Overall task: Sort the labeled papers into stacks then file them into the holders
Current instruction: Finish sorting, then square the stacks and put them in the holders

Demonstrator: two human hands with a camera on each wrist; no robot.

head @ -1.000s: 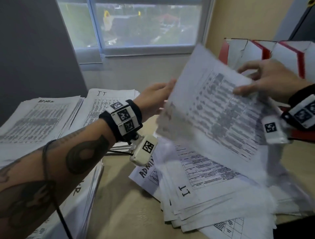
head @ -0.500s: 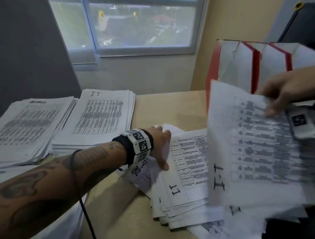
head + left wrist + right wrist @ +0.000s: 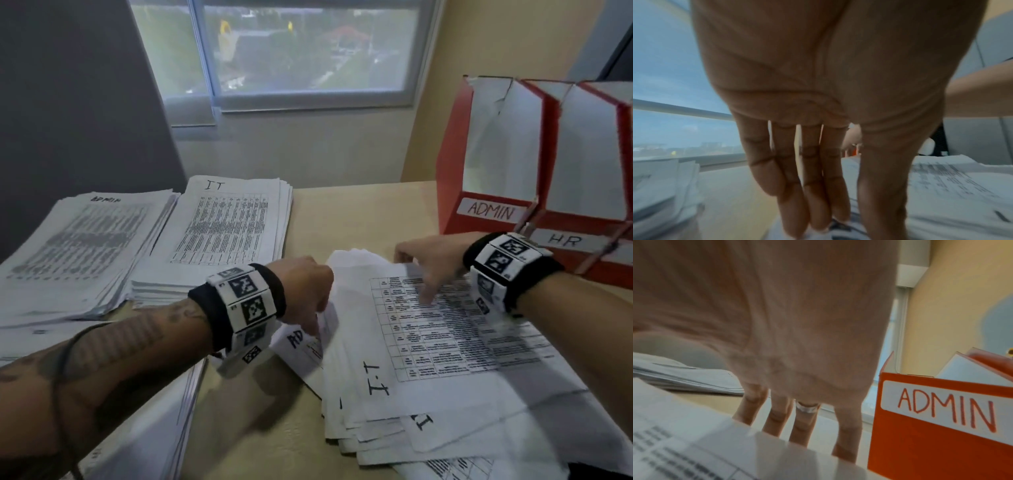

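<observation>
The table (image 3: 359, 212) is tan and carries everything. At its right rear stand the red holders (image 3: 455, 192), open-topped, the nearest labelled ADMIN, the next HR. At the left rear lie two sorted stacks side by side: the ADMIN stack (image 3: 85, 240) and, touching its right edge, the IT stack (image 3: 229, 226). A third stack (image 3: 144, 428) lies at the near left, under the left forearm; its label cannot be read.

In front of the holders sprawls the loose pile (image 3: 394, 421), sheets fanned and askew. Its top sheet (image 3: 455, 329) is a printed grid marked IT near its front corner; a sheet marked AD pokes out at the pile's left edge.

The left hand (image 3: 305, 291) is at that left edge, fingers (image 3: 797, 203) long and close together, tips down among the sheet edges, thumb beside them; whether this grip pinches a sheet, I cannot tell. The right hand (image 3: 428, 260) rests on the top sheet's far part, fingers (image 3: 777, 418) straight and spread, gripping nothing.
</observation>
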